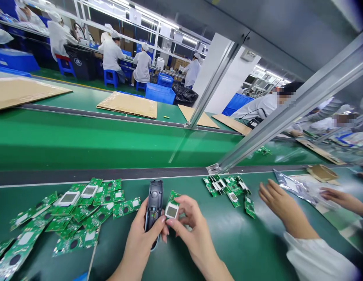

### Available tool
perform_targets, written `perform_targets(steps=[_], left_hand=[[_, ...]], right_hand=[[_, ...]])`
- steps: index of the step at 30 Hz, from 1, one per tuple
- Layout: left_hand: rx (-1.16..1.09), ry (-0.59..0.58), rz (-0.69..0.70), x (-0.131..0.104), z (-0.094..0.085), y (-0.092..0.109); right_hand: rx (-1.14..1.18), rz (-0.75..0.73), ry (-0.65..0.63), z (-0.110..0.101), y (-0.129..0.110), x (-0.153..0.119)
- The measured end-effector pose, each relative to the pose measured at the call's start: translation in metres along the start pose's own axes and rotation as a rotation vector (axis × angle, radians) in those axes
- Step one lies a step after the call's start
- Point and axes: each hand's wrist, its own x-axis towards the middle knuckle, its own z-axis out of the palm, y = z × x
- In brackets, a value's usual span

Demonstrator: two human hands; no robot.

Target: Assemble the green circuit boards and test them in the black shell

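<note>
My left hand is wrapped round a dark, elongated plastic housing, held upright over the table with its inner side facing me. Between the thumb and fingers of my right hand is a small green circuit board with a white-framed grey display on it. The board is close beside the housing, and my left thumb reaches near its lower edge. To the left lies a loose pile of green circuit boards, some with white-framed displays. Several more boards with displays lie to the right, beyond my right hand.
A co-worker's hand reaches over the green table at right, near a silver bag. Another person's hand is further right. A metal post rises from the table's back edge. Cardboard sheets lie on the shelf behind.
</note>
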Motion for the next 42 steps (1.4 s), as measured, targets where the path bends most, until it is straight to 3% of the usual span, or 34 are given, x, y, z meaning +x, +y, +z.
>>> perform_targets(steps=[2, 7, 12, 19, 31, 42], left_hand=[[-0.031, -0.044, -0.028, 0.000, 0.000, 0.002], [-0.127, -0.122, -0.147, -0.005, 0.003, 0.000], [-0.169, -0.184, -0.245, -0.010, 0.005, -0.004], [-0.094, -0.228, -0.236, -0.014, 0.006, 0.005], [-0.077, -0.303, -0.253, -0.014, 0.004, 0.008], [-0.095, -0.349, -0.231, -0.015, 0.005, 0.009]], right_hand=[[-0.042, -0.038, -0.007, -0.002, -0.001, -0.002], [-0.027, -0.087, 0.126, -0.006, -0.001, -0.007], [-0.206, -0.199, 0.095, -0.004, -0.010, -0.006], [-0.273, -0.269, 0.101, -0.003, -0.011, -0.004], [-0.277, -0.190, 0.013, -0.007, -0.013, -0.004], [-0.258, -0.213, -0.018, -0.008, -0.016, -0.006]])
